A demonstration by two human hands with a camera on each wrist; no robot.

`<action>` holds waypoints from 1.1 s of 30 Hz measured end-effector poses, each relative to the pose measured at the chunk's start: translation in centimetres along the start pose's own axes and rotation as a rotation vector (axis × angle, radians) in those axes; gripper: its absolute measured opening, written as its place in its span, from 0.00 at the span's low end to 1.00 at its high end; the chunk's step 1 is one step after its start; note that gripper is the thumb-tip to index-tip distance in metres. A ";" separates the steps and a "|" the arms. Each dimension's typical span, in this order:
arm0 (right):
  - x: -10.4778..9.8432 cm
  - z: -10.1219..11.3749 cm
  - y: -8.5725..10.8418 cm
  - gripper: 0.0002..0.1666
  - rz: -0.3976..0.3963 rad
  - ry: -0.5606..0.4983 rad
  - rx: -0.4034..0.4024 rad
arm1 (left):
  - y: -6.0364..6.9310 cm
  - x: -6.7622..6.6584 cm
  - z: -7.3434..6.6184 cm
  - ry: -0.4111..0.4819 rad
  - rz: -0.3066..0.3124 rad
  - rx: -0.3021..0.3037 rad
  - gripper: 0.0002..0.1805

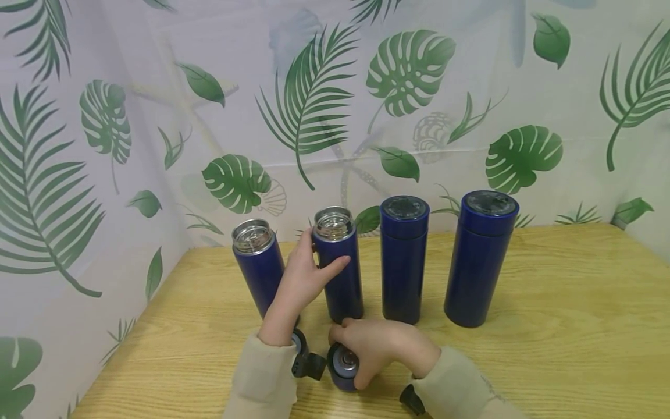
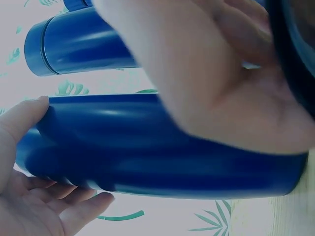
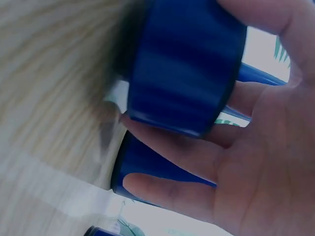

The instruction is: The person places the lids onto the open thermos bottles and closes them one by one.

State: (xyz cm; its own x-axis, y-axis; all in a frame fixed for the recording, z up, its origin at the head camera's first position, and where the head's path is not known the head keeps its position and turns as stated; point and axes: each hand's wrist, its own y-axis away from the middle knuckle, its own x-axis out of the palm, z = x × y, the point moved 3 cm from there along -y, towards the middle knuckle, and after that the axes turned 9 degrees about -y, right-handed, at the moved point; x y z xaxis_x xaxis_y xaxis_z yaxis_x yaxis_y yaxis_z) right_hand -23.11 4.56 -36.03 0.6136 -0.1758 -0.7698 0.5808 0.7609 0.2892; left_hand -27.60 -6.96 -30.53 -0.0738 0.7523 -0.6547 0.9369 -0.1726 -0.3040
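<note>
Hands are gripping two separate things. The left hand is clasping the bottle high up, below its bare steel mouth, thumb lying on one side and fingers on the other; that hold is probably serving to steady the bottle while leaving its mouth uncovered. The right hand is pinching the lid low in front, near the bottle's foot, thumb and fingertips clamped on its blue side. The lid is showing its lined inner face upward, so the grip is likely sparing the inside; whether it is touching the table cannot be told.

Near it, what looks like a second lid is lying mostly hidden by the left sleeve. Left of the held bottle, an open bottle is standing upright, partly covered by the left hand. To the right, the nearer capped bottle and the far capped bottle are standing upright and apart. All four are forming a row, seemingly spaced so that fingers can fit between them. Behind the table, a leaf-print cloth is hanging, probably shutting off the background.
</note>
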 end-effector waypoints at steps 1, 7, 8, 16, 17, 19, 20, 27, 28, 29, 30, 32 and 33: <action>-0.1 0.0 0.2 0.32 0.001 -0.015 -0.008 | 0.0 0.0 0.0 0.001 -0.001 0.000 0.39; -1.4 0.5 1.4 0.33 -0.049 -0.102 -0.096 | -0.1 -0.1 0.0 -0.003 -0.007 0.003 0.39; -1.7 0.6 1.7 0.33 -0.071 -0.103 -0.115 | -0.1 -0.1 0.0 -0.005 -0.005 0.003 0.39; -4.8 1.7 5.1 0.36 -0.268 -0.094 -0.226 | 0.0 -0.4 -0.1 -0.020 0.049 -0.047 0.42; -5.2 1.8 5.7 0.36 -0.302 -0.087 -0.237 | 0.1 -0.4 -0.1 -0.025 0.055 -0.053 0.43; -5.9 1.9 6.6 0.36 -0.372 -0.078 -0.256 | 0.1 -0.6 -0.1 -0.036 0.065 -0.061 0.43; -6.2 2.0 7.1 0.36 -0.408 -0.084 -0.256 | 0.1 -0.6 -0.1 -0.036 0.070 -0.060 0.42; -8.0 1.8 9.4 0.37 -0.643 -0.133 -0.222 | 0.1 -0.8 -0.1 -0.039 0.115 -0.042 0.40; -8.2 1.8 9.6 0.37 -0.663 -0.144 -0.211 | 0.1 -0.8 -0.1 -0.037 0.122 -0.035 0.39; -8.3 1.8 9.7 0.37 -0.681 -0.149 -0.199 | 0.1 -0.8 -0.1 -0.035 0.129 -0.025 0.39; -8.5 1.7 9.9 0.37 -0.698 -0.151 -0.189 | 0.1 -0.9 -0.2 -0.033 0.136 -0.015 0.39; -8.7 1.6 10.0 0.38 -0.726 -0.147 -0.158 | 0.2 -0.8 -0.3 -0.019 0.152 0.006 0.38; -8.8 1.6 10.1 0.39 -0.734 -0.146 -0.147 | 0.2 -0.8 -0.3 -0.004 0.162 0.022 0.37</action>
State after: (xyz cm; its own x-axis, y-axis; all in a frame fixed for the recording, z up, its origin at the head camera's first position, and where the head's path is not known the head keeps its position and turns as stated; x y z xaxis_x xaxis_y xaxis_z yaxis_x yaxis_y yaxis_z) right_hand -21.74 12.76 -25.44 0.1679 -0.7420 -0.6490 0.7959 0.4904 -0.3549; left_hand -27.20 -7.39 -29.87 0.0765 0.7109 -0.6992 0.9287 -0.3060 -0.2094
